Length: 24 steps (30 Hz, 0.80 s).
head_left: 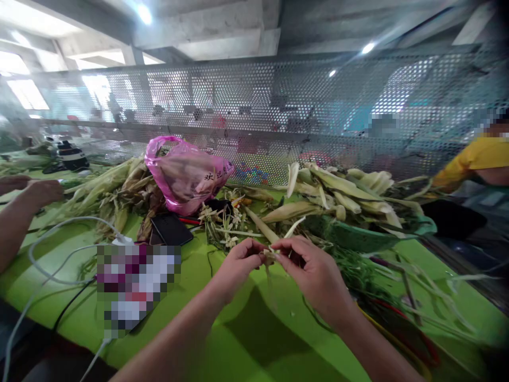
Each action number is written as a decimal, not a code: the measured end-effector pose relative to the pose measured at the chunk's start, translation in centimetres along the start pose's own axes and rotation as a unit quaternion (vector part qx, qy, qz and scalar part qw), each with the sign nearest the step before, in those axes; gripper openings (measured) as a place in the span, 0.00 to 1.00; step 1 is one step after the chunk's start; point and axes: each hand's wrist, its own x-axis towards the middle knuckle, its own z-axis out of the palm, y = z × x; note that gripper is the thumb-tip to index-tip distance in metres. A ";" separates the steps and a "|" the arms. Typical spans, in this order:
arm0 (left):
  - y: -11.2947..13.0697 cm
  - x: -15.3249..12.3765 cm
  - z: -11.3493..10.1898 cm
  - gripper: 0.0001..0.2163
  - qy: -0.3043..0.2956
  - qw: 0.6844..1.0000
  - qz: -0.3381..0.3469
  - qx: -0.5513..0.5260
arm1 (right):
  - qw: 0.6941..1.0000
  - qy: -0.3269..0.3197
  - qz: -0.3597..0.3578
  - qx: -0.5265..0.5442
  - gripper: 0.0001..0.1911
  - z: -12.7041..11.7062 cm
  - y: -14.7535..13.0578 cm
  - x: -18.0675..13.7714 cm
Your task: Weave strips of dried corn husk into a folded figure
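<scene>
My left hand and my right hand meet above the green table, fingertips close together. Between them they pinch a small pale piece of corn husk, and a thin strand hangs below it. Its exact shape is partly hidden by my fingers. Just beyond my hands lie a long dried husk and a cluster of small pale husk flowers on green stems. A green basin heaped with corn husks stands past my right hand.
A pink plastic bag, a dark phone and white cables lie to the left, near a pixelated item. Green wire stems lie on the right. Another person's hands work at far left; a yellow-sleeved person sits right. A perforated metal screen spans the back.
</scene>
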 end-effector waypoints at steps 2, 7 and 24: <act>-0.1 0.0 0.1 0.07 -0.012 1.000 -0.001 -0.004 | 1.000 0.002 0.014 0.019 0.06 0.4 0.1 -0.1; -0.5 0.2 0.2 0.07 -0.017 1.000 0.005 -0.008 | 0.998 -0.005 0.004 0.056 0.05 1.1 -0.1 -0.3; -0.9 0.0 0.2 0.10 0.027 0.994 0.102 -0.041 | 0.893 -0.008 0.218 0.394 0.21 3.6 0.4 -0.2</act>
